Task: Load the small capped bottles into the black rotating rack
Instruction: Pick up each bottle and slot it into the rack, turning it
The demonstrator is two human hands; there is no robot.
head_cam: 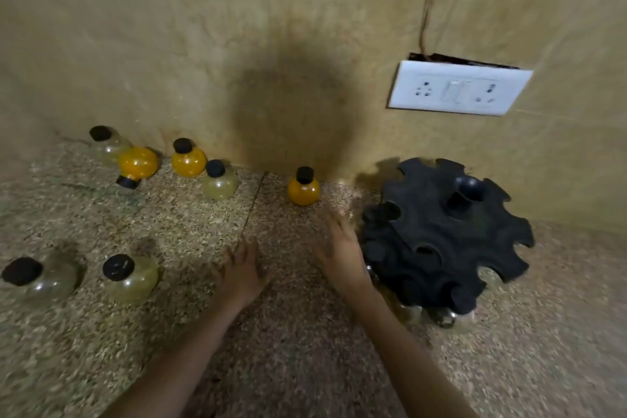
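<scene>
— While both your hands hover over the speckled counter (pixel 288 366), what are they holding?

— Nothing. My left hand (pixel 242 270) is spread flat, and my right hand (pixel 341 253) is open just beside the black rack (pixel 444 237).

— And the bottles?

— One orange bottle (pixel 303 187) stands near my right fingers. Six more sit further left; one orange one (pixel 137 164) lies tipped over.

Left hand (pixel 241 271) and right hand (pixel 342 253) extended forward, empty, fingers spread.
</scene>
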